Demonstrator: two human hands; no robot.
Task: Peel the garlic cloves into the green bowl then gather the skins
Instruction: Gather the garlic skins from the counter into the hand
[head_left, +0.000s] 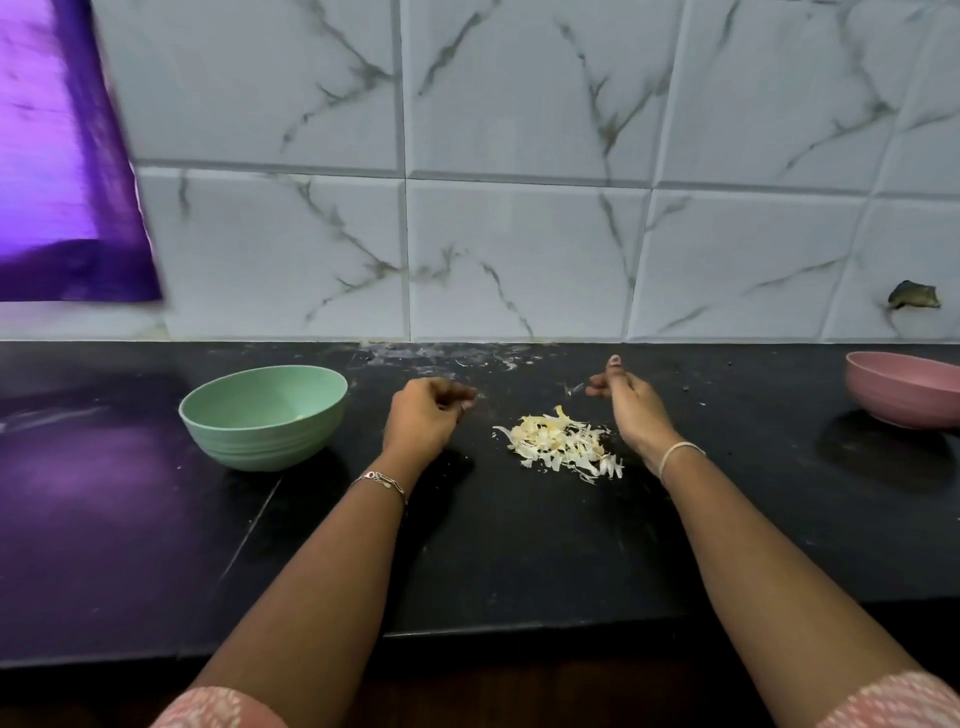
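A pile of pale garlic skins (563, 441) lies on the black counter between my two hands. The green bowl (262, 415) stands to the left; only a small pale bit shows inside near its rim. My left hand (423, 415) rests on the counter left of the pile, its fingers loosely curled with nothing seen in them. My right hand (626, 402) hovers right of and behind the pile, fingers loosely bent and empty. A small loose skin scrap (574, 388) lies just beyond its fingertips.
A pink bowl (904, 395) stands at the far right of the black counter (493, 545). A marble-tiled wall (519, 208) rises right behind. A purple surface (62, 156) hangs at the upper left. Small specks dot the counter near the wall.
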